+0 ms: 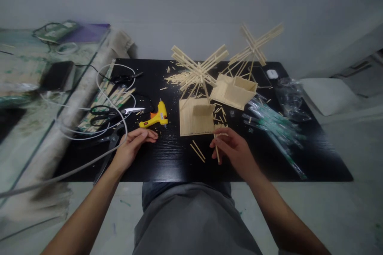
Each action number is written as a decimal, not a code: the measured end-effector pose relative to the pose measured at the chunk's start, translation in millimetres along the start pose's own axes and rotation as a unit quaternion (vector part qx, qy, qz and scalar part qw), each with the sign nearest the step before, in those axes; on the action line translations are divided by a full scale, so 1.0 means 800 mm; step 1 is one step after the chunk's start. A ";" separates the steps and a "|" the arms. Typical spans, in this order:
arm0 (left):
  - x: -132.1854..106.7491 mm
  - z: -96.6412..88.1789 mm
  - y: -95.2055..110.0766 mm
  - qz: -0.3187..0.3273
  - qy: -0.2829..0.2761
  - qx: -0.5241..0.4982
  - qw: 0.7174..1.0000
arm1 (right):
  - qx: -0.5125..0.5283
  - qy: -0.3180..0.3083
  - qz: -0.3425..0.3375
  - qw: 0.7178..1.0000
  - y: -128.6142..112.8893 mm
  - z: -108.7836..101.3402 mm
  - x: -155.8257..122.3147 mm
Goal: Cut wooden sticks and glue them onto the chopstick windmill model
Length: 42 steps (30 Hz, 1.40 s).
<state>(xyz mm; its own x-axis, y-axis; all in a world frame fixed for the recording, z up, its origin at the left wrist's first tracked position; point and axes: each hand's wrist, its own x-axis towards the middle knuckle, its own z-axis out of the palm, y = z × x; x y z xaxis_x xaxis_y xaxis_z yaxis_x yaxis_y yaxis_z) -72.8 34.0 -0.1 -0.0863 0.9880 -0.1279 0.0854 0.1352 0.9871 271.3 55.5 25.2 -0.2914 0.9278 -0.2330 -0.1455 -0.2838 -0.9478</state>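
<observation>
My right hand (235, 149) pinches a thin wooden stick (217, 153), held near the front right corner of a stick-built windmill model (191, 121). That model has a flat base, a low upright wall and a crossed set of blades on slanted legs. My left hand (134, 145) rests on the table with nothing in it, its fingers loosely stretched toward the right. Just beyond those fingertips lies a yellow hot glue gun (155, 116). Two loose wooden sticks (198, 151) lie between my hands, and short stick pieces (220, 114) are scattered right of the base.
A similar windmill model (239, 91) stands behind to the right. Clear plastic packaging (275, 121) covers the black table's (176, 167) right side. Scissors (116, 112), dark-handled cutters (112, 143) and a white cable (125, 121) lie left. A stick pile (182, 77) sits at the back.
</observation>
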 end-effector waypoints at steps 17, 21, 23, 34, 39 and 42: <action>0.019 0.031 0.006 -0.011 -0.043 -0.023 0.999 | 0.029 -0.016 0.008 0.999 0.006 0.001 -0.001; -0.008 0.058 0.009 -0.048 -0.118 -0.065 0.990 | 0.025 -0.005 0.014 1.000 0.007 -0.004 -0.002; -0.017 0.072 0.009 -0.115 -0.210 -0.073 0.968 | 0.024 -0.006 0.016 1.000 0.008 -0.004 -0.001; 0.005 0.048 0.003 0.043 -0.006 0.058 0.997 | 0.022 0.004 0.011 1.000 0.007 -0.008 0.001; 0.017 0.028 0.009 0.216 0.081 0.277 0.933 | -0.004 0.015 -0.012 1.000 -0.006 -0.012 0.009; 0.042 0.019 0.009 0.220 0.102 0.433 0.868 | -0.015 0.013 -0.026 0.999 -0.018 -0.013 0.023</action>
<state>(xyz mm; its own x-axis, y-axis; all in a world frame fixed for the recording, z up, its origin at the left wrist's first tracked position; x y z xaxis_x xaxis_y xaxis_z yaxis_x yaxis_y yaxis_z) -60.0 68.9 1.0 -0.0233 0.9363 0.3503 0.8611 -0.1593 0.4829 277.9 79.4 32.6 -0.2590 0.9473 -0.1886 -0.1313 -0.2280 -0.9648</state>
